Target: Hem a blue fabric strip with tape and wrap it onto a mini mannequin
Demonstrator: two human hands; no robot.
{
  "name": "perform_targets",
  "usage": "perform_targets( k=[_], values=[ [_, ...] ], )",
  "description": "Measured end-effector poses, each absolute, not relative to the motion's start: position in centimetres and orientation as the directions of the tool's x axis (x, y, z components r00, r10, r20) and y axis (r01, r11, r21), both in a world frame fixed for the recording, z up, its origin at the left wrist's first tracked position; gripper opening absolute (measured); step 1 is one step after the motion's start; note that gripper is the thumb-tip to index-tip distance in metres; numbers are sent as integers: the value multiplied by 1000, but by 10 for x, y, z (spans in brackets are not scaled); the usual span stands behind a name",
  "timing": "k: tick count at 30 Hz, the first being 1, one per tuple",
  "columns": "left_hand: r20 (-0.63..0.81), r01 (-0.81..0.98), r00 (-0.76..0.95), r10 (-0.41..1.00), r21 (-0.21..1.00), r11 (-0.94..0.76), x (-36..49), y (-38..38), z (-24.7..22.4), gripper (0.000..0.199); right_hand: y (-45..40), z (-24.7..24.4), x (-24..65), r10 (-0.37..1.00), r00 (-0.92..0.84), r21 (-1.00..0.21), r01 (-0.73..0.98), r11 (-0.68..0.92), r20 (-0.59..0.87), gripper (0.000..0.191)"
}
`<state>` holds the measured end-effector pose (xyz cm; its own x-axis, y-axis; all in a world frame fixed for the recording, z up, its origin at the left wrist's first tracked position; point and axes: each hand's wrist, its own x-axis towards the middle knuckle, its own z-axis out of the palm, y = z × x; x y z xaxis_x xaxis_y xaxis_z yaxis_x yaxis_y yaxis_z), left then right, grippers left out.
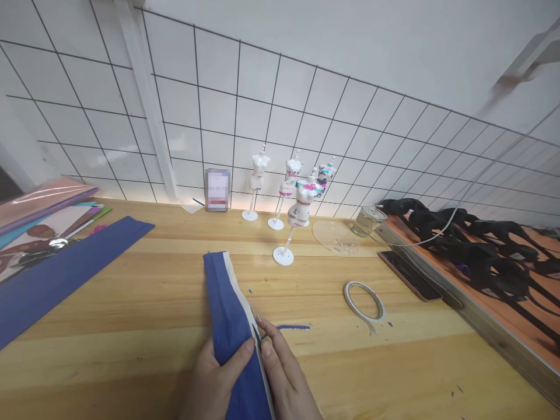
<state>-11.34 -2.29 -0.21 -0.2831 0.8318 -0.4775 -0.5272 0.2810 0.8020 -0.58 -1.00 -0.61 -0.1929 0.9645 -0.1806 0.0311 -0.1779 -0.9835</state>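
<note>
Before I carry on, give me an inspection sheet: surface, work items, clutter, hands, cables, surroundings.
Surface: wooden table, blue scraps on it.
Work items: blue strip with white edge, in hand; thin blue offcut; tape roll lying flat.
Clutter: four dress forms standing, phone, jar, clear disc; coloured sheets and second blue strip at left.
Hands: left hand grips the blue strip, thumb on top; right hand holds a dark pointed tool, mostly hidden, at the white edge.
Cables: white cable passing the jar, running right.
Surroundings: gridded white wall behind; black items on orange surface at right.
</note>
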Motion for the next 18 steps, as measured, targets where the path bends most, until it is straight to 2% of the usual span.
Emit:
perform_targets(
  k=[10,18],
  values=[
    [-489,-581,-276,827,771,263,-111,-22,-1,50,-9,-7,-7,969,-195,-987,-3,-158,-155,66],
    [-484,-559,-280,829,785,269,-111,-23,-2,47,-9,-4,-7,963,-228,-987,-37,-159,-147,60]
  ],
)
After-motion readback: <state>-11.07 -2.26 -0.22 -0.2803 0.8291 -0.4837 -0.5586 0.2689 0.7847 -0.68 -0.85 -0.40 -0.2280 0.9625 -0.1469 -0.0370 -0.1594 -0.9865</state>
